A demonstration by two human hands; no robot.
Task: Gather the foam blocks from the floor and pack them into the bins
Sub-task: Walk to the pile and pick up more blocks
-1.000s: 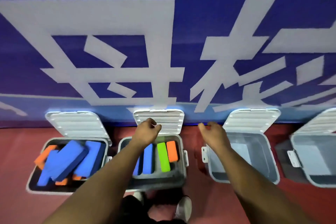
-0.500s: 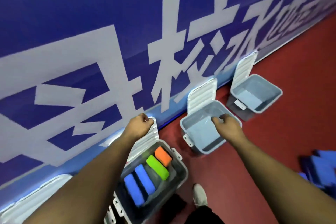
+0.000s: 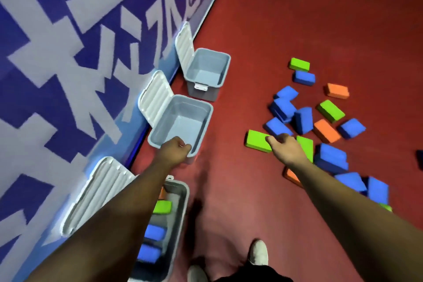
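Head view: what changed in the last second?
View swung right from the wall to the floor blocks. Left hand went from the lid of the part-filled bin to the near rim of the empty bin; grip unclear. Right hand left that bin, reaching to a green block. Bins, lids, contents unchanged.

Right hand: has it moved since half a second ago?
Yes. The right hand left the empty bin's near rim and moved right, to the green block on the floor.
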